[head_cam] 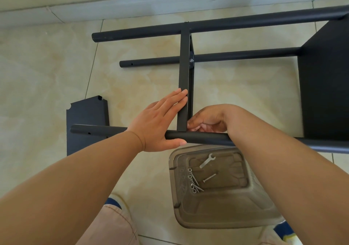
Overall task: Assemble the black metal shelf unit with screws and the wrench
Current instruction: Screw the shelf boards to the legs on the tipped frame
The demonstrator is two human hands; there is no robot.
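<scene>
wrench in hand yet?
No, the wrench lies in the plastic bin beside the screws, while both hands are up on the shelf frame.

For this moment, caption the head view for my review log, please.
Left hand steadies black metal shelf panel; right hand works beside it; wrench and screws wait in tray.

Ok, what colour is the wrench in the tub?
Silver-grey metal wrench, clearest in the head view.

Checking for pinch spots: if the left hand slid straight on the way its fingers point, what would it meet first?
The left hand points up and right; its fingertips already touch the upright black shelf panel, so that blocks it first.
</scene>
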